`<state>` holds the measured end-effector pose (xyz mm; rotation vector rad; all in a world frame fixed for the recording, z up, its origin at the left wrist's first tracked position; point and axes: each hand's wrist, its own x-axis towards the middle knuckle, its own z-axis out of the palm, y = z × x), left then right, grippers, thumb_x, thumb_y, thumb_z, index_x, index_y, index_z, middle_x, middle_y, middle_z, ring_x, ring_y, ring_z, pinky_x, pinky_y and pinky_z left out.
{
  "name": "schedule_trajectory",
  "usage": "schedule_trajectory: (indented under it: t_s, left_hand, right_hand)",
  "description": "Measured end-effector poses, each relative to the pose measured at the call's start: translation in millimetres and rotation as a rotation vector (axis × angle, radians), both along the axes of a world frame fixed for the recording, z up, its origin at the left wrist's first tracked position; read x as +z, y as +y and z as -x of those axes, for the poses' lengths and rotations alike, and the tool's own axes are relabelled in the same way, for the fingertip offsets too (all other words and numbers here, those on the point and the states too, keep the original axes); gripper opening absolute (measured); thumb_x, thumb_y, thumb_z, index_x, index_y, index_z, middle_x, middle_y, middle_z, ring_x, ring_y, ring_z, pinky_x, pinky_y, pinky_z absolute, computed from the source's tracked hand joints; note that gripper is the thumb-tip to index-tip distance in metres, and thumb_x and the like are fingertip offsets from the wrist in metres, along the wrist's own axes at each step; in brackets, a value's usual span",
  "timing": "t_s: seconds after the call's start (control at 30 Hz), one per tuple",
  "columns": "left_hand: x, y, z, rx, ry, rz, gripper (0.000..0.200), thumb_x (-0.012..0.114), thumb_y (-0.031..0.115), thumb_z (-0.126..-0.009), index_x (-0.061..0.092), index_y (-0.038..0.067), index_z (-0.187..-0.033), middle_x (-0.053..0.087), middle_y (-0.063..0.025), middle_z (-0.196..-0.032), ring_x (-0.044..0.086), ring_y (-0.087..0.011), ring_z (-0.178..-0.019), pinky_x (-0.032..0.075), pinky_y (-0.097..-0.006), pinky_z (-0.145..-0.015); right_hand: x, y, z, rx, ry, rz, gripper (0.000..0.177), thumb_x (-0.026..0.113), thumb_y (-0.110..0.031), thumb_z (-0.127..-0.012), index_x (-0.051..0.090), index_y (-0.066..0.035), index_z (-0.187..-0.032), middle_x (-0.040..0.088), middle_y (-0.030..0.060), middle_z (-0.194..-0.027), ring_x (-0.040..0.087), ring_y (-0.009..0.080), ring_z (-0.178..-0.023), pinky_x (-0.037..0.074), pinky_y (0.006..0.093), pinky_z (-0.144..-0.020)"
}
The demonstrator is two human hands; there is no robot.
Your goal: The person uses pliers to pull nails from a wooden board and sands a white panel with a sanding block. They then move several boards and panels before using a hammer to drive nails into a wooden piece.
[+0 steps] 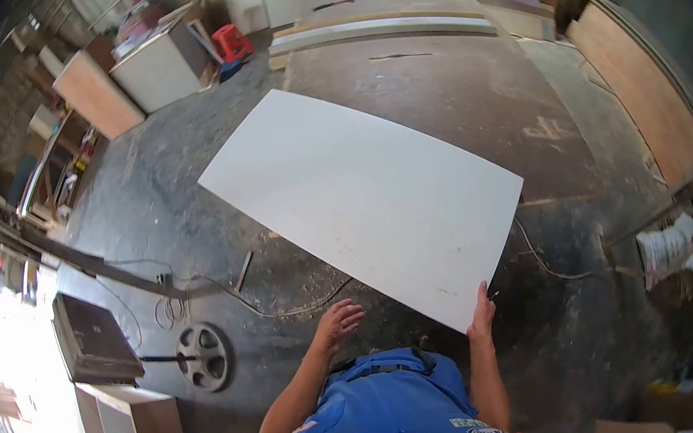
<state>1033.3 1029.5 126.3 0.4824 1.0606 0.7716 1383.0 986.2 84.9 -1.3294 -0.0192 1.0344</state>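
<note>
A large white board point(368, 189) lies flat in front of me. Its far part overlaps the near end of a brown worktable point(463, 82). My right hand point(483, 314) is at the board's near right corner, closed on its edge, with some of its fingers hidden. A small thin object, too small to name, shows beside those fingers. My left hand point(339, 320) is in the air just off the board's near edge, fingers apart, holding nothing.
Long white strips point(381, 31) lie across the worktable. A cable point(289, 313) runs over the floor, near a spoked grey wheel point(204, 356). Left stand cabinets point(164, 67) and a red stool point(232, 43). Panels point(647, 95) lean at the right, near a white sack point(670, 249).
</note>
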Motion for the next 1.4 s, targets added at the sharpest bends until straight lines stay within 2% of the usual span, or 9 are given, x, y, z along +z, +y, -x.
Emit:
schedule_trajectory:
  t_s: [0.27,0.57,0.77,0.9,0.97,1.0,1.1,1.3,1.4]
  left_hand:
    - [-27.5,20.1,63.0,0.425,0.077,0.115,0.031,0.060,0.025,-0.089,0.053,0.008,-0.114,0.064,-0.0074,-0.099,0.063,-0.0205,-0.088,0.049,-0.0334,-0.074]
    - [-35.5,197.4,169.9,0.672,0.318,-0.194,0.042,0.060,0.026,-0.087,0.048,0.009,-0.124,0.058,-0.0041,-0.102,0.057,-0.0165,-0.092,0.045,-0.0317,-0.074]
    - [-42.4,252.3,241.5,0.294,0.327,-0.161,0.055,0.063,0.026,-0.085,0.044,0.002,-0.131,0.058,-0.0069,-0.110,0.057,-0.0198,-0.099,0.046,-0.0349,-0.079]
    - [-153.3,238.9,348.0,-0.076,0.814,-0.304,0.052,0.066,0.023,-0.079,0.055,-0.005,-0.121,0.065,-0.0155,-0.102,0.064,-0.0219,-0.088,0.050,-0.0323,-0.072]
    - [-257.0,210.5,429.5,-0.215,0.902,-0.214,0.047,0.063,0.023,-0.080,0.057,-0.004,-0.118,0.067,-0.0155,-0.095,0.064,-0.0237,-0.082,0.051,-0.0327,-0.071]
    - [-198.3,194.5,439.5,-0.419,0.995,-0.112,0.037,0.060,0.024,-0.082,0.061,-0.001,-0.110,0.067,-0.0144,-0.089,0.064,-0.0234,-0.075,0.050,-0.0322,-0.066]
    - [-193.4,169.5,469.9,0.088,0.659,0.395,0.026,0.063,0.027,-0.080,0.066,0.004,-0.091,0.064,-0.0100,-0.073,0.062,-0.0208,-0.065,0.048,-0.0346,-0.059]
    - [-20.8,201.5,432.4,0.050,0.445,-0.245,0.034,0.059,0.026,-0.091,0.061,0.004,-0.116,0.069,-0.0092,-0.101,0.064,-0.0170,-0.093,0.047,-0.0287,-0.078]
    - [125.1,241.6,375.0,-0.067,0.346,-0.543,0.032,0.060,0.017,-0.090,0.061,0.002,-0.118,0.069,-0.0099,-0.103,0.064,-0.0162,-0.094,0.047,-0.0285,-0.083]
  right_hand:
    - [21.9,2.6,4.6,0.078,-0.202,0.083,0.057,0.055,-0.046,-0.093,0.058,0.009,-0.106,0.063,0.0122,-0.100,0.061,0.0196,-0.086,0.050,0.0327,-0.076]
    - [-5.7,-10.7,-16.3,-0.037,-0.484,0.311,0.077,0.041,-0.063,-0.092,0.062,0.009,-0.111,0.067,0.0144,-0.101,0.064,0.0220,-0.091,0.050,0.0334,-0.080]
    - [-49.7,-46.5,-6.4,-0.335,-1.146,0.769,0.067,0.038,-0.049,-0.098,0.057,0.013,-0.114,0.061,0.0280,-0.113,0.060,0.0366,-0.106,0.046,0.0371,-0.091]
    - [36.3,-38.9,55.0,-0.511,-0.903,0.965,0.057,0.038,-0.041,-0.100,0.059,0.011,-0.113,0.059,0.0306,-0.116,0.059,0.0357,-0.109,0.045,0.0372,-0.091]
    - [80.4,-1.6,85.4,-0.588,-1.369,0.669,0.049,0.037,-0.035,-0.101,0.058,0.008,-0.113,0.061,0.0267,-0.110,0.060,0.0370,-0.101,0.047,0.0403,-0.086]
    - [93.8,18.7,94.0,-0.558,-1.267,0.498,0.046,0.039,-0.035,-0.101,0.057,0.005,-0.111,0.057,0.0166,-0.093,0.057,0.0264,-0.085,0.046,0.0346,-0.074]
    - [133.0,102.6,134.9,-0.463,-0.964,0.055,0.034,0.042,-0.033,-0.100,0.052,-0.002,-0.110,0.036,-0.0018,-0.072,0.039,0.0070,-0.064,0.039,0.0215,-0.058]
    - [210.8,244.5,337.1,0.203,-1.207,-0.085,0.013,0.057,-0.011,-0.093,0.060,-0.001,-0.100,0.060,0.0052,-0.091,0.056,0.0115,-0.080,0.048,0.0275,-0.069]
    - [220.8,270.0,454.9,0.542,-0.537,-0.159,0.016,0.060,-0.014,-0.093,0.061,0.000,-0.099,0.061,0.0023,-0.085,0.055,0.0069,-0.072,0.047,0.0219,-0.065]
